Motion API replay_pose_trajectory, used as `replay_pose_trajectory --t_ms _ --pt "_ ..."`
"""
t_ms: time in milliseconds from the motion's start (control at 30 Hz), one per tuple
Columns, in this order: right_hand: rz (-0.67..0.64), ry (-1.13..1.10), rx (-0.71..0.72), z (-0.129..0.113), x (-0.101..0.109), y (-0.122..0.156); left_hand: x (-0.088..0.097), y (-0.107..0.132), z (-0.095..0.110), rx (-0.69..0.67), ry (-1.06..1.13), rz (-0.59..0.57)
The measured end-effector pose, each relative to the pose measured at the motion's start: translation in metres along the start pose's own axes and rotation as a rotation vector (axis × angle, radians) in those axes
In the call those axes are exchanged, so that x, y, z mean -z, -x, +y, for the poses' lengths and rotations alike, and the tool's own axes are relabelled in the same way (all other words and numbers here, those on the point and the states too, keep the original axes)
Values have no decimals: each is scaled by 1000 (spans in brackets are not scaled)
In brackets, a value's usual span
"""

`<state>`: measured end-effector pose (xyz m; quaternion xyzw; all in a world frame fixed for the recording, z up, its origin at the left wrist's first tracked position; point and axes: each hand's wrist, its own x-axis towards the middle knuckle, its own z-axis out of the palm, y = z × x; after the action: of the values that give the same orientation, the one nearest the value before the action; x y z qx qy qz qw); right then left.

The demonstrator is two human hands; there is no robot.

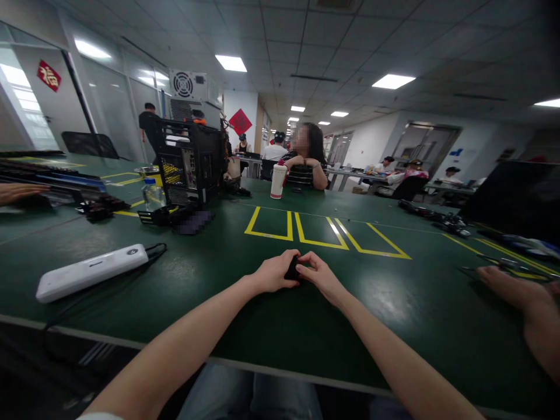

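Observation:
Near the middle of the green table [324, 326], a small black object [291, 268] sits between my two hands, too dark to tell its kind. My left hand [276, 273] has its fingers and thumb curled around the object's left side. From the right, my right hand [318, 276] reaches in with thumb and fingertips pinched at the object's edge. The fingers cover much of it. Both forearms rest low over the front edge of the table. Just beyond the hands lie yellow tape outlines [321, 244] on the tabletop.
A white power strip [94, 271] with a black cable lies at left. Behind it stand an open computer case [192, 157] and a clear bottle [153, 195]. A white cup [277, 181] stands before a seated person [308, 160]. Other people's hands [510, 286] work at both sides.

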<state>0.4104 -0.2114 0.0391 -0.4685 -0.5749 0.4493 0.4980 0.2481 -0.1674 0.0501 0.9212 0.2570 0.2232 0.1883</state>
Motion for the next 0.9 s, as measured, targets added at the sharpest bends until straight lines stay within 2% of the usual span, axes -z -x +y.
replay_pose_trajectory --t_ms 233,533,900 --pt "47 -65 -2 3 -8 -1 -3 6 -1 -47 -73 57" --pt "4 -25 -8 12 -6 -3 -10 8 -6 -71 -81 103" --pt "-52 -31 128 10 -2 -1 -9 6 -8 -71 -65 83"
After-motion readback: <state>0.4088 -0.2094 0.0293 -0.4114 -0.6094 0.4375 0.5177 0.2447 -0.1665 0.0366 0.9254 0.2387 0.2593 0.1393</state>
